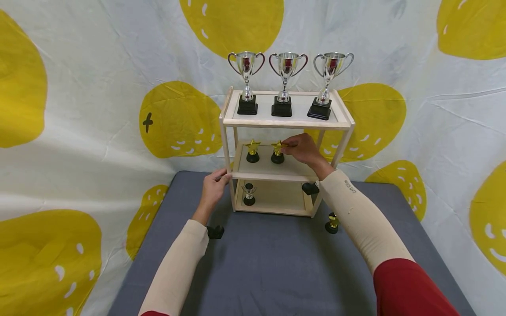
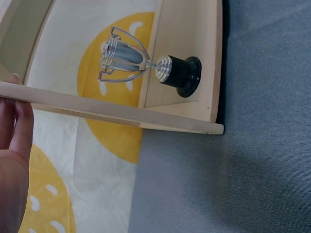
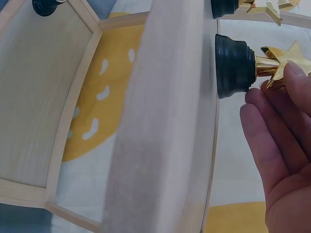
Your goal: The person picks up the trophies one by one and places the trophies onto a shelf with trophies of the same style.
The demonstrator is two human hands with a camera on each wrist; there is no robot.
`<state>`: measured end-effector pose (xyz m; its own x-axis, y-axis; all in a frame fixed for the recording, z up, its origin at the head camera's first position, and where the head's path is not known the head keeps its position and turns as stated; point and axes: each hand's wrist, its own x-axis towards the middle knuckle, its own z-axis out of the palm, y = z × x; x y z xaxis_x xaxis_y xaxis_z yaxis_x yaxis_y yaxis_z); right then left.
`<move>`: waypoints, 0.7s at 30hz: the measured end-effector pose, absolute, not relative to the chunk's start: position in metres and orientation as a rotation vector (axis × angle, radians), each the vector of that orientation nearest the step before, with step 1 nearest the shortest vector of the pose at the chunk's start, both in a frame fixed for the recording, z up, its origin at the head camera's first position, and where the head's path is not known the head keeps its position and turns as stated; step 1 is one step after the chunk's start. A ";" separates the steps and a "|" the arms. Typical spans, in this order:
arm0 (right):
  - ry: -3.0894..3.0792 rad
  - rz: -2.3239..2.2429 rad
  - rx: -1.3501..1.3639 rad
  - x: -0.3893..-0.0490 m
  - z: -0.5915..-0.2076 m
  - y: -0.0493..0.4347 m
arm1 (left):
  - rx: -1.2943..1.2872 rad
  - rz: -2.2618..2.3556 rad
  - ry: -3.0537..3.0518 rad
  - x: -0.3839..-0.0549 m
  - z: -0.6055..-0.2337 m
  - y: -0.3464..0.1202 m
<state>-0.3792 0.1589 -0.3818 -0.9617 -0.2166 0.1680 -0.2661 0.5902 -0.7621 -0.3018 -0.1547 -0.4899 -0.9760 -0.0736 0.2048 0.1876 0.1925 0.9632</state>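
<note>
My right hand [image 1: 303, 149] pinches the gold star of a small star trophy [image 1: 277, 157] on the middle shelf. In the right wrist view this trophy's black base [image 3: 235, 66] is upright against the shelf board, and the thumb lies on the star. To its left on that shelf stands a second star trophy [image 1: 252, 154]. My left hand [image 1: 215, 188] grips the left front post of the wooden rack [image 1: 269, 177] at middle-shelf height; the left wrist view shows its fingers around the post. Below, a small silver cup trophy [image 2: 127, 59] stands at the left of the bottom shelf.
Along the top shelf stand three large silver cups: left [image 1: 246, 66], middle [image 1: 287, 66] and right [image 1: 333, 66]. Another gold trophy [image 1: 333, 223] with a black base is on the grey table [image 1: 261, 263], partly behind my right sleeve. A patterned cloth [image 1: 99, 109] hangs behind the rack.
</note>
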 end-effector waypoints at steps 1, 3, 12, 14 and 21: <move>-2.748 1.338 0.416 -0.379 -0.382 0.159 | -0.109 -1.879 -2.258 -0.302 -0.490 -0.155; -2.746 1.345 0.412 -0.380 -0.383 0.158 | -0.108 -1.888 -2.262 -0.302 -0.490 -0.155; -2.734 1.364 0.391 -0.379 -0.383 0.157 | -0.125 -1.879 -2.259 -0.302 -0.490 -0.155; -2.735 1.359 0.385 -0.379 -0.383 0.156 | -0.126 -1.870 -2.264 -0.303 -0.491 -0.155; -2.747 1.317 0.381 -0.379 -0.385 0.157 | -0.121 -1.885 -2.257 -0.302 -0.490 -0.155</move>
